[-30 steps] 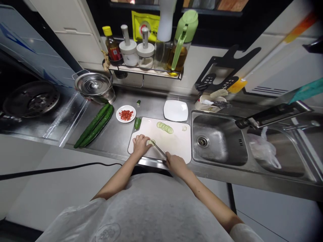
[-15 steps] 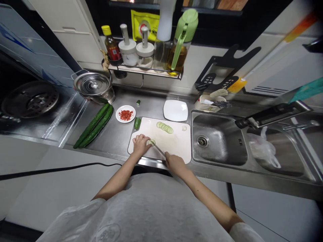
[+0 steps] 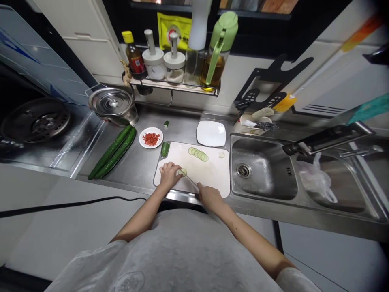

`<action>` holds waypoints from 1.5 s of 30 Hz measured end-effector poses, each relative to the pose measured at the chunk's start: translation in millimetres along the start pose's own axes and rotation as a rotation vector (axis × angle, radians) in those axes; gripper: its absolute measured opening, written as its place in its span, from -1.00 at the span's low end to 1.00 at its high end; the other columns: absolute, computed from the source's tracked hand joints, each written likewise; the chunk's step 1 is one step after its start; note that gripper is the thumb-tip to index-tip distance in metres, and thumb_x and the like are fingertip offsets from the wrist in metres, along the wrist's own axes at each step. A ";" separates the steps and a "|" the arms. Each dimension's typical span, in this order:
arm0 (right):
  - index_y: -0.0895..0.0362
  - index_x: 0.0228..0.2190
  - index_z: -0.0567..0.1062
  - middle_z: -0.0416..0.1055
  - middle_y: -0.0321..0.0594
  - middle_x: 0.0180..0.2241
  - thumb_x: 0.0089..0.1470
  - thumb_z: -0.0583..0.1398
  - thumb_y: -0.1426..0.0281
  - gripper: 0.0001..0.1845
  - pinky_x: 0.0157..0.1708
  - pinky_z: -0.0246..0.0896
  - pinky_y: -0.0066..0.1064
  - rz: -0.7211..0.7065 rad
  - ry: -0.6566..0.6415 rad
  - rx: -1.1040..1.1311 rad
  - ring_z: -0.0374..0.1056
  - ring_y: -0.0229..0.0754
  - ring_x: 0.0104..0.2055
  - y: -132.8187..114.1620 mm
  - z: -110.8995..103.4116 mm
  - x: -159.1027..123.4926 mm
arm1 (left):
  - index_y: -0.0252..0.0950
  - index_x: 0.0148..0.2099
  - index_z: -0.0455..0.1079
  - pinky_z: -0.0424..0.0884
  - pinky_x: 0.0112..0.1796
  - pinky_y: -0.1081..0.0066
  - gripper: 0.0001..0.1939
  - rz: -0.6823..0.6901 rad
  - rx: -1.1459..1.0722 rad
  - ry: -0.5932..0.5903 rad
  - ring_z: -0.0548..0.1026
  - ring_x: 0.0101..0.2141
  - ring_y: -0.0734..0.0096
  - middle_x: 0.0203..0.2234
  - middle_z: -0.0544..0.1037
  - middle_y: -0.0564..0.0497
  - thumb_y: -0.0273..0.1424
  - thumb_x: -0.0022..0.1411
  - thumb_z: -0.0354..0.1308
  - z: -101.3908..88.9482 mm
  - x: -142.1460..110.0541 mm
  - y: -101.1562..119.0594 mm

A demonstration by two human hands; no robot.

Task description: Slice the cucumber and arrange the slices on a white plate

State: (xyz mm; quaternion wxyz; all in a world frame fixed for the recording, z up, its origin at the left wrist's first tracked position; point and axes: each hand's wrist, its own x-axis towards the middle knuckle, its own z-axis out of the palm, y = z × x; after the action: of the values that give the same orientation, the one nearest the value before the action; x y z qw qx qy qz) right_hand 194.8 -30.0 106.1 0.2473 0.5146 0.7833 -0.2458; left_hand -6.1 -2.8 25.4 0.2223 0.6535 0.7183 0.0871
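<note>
On the white cutting board [image 3: 209,180], my left hand [image 3: 169,175] is closed around a piece of cucumber [image 3: 182,172], whose pale cut face shows by the thumb. The rest of that piece is hidden under the fingers. My right hand [image 3: 209,196] grips a knife [image 3: 192,181] by its handle; the blade reaches left to the cut face. An overlapping row of cucumber slices [image 3: 198,154] lies along the board's far side. A small pale slice [image 3: 221,155] sits apart, near the right edge. A cucumber chunk [image 3: 165,149] rests at the board's upper left corner.
Left of the board are a plate of chopped red pepper [image 3: 151,138], two whole cucumbers [image 3: 114,152] and a lidded steel pot [image 3: 113,104]. Behind it stand a white square plate [image 3: 211,133] and a cucumber end [image 3: 166,124]. The sink [image 3: 264,170] adjoins on the right.
The knife blade has tilted slightly at the cucumber's cut face, with my right hand shifting very little. My left hand keeps its place, and the slices lie as before.
</note>
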 end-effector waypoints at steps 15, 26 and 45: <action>0.13 -0.01 0.24 0.48 -0.03 -0.25 0.15 -0.04 0.50 -0.65 -0.31 0.14 -0.37 -0.001 0.002 0.031 0.41 -0.08 -0.18 12.5 16.1 10.5 | -0.01 -0.07 0.45 0.07 -0.05 0.17 -0.67 0.004 0.022 -0.006 0.19 -0.03 0.14 -0.09 0.33 -0.05 -0.17 0.08 0.24 -1.9 0.8 1.2; 0.14 0.01 0.23 0.47 -0.02 -0.25 0.16 -0.06 0.49 -0.63 -0.35 0.10 -0.38 -0.025 -0.018 0.028 0.40 -0.04 -0.18 21.3 20.7 2.9 | -0.06 -0.05 0.42 0.04 -0.04 0.12 -0.63 -0.012 0.031 -0.007 0.18 -0.01 0.09 -0.08 0.31 -0.07 -0.19 0.06 0.24 -1.4 2.6 2.8; 0.13 -0.03 0.28 0.47 -0.09 -0.30 0.23 -0.07 0.38 -0.69 -0.41 -0.10 -0.45 0.012 0.071 0.206 0.37 -0.13 -0.27 74.9 39.0 -31.4 | -0.20 -0.16 0.37 0.01 -0.06 0.15 -0.79 -0.059 0.038 -0.021 0.22 -0.05 0.13 -0.13 0.38 -0.09 -0.35 0.11 0.13 3.1 4.7 21.2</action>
State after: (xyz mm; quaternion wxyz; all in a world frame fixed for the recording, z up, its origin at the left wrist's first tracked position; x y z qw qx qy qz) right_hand 280.5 -50.3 86.9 0.1665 0.5506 0.7590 -0.3050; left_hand 14.1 4.1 30.5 0.2199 0.6371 0.7363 0.0597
